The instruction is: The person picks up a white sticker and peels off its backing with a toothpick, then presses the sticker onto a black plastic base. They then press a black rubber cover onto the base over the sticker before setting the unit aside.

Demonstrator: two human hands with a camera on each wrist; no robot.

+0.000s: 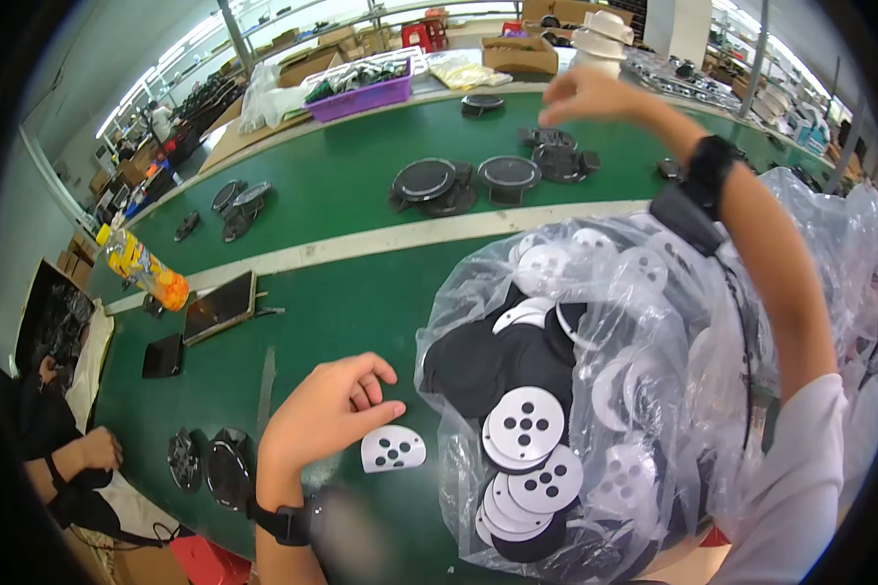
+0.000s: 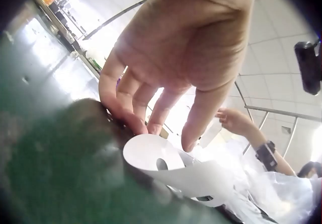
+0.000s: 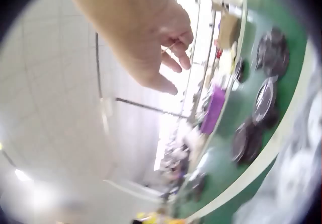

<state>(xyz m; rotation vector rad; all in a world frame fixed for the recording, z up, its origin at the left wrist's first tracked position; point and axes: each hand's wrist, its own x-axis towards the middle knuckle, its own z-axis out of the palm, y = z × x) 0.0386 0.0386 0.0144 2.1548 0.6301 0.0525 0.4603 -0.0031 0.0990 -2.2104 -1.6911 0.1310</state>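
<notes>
I am watching the left hand (image 1: 324,409) resting low over the green work table (image 1: 332,312), its fingers (image 2: 151,118) loosely curled and touching the edge of a flat white plastic disc with round holes (image 1: 393,449); the thumb is lying on the disc's rim without clamping it. The disc is lying flat on the table, just left of a large clear plastic bag (image 1: 654,409) holding many similar white perforated discs and black round pieces. The right hand (image 1: 585,96) is hovering high above the table's far side, over the black round assemblies (image 1: 508,174), its fingers half curled; in the right wrist view a thin pale strand is showing at its fingertips (image 3: 178,42), but I cannot tell whether it is gripping it. A purple plastic crate (image 1: 361,97) is standing at the far edge.
</notes>
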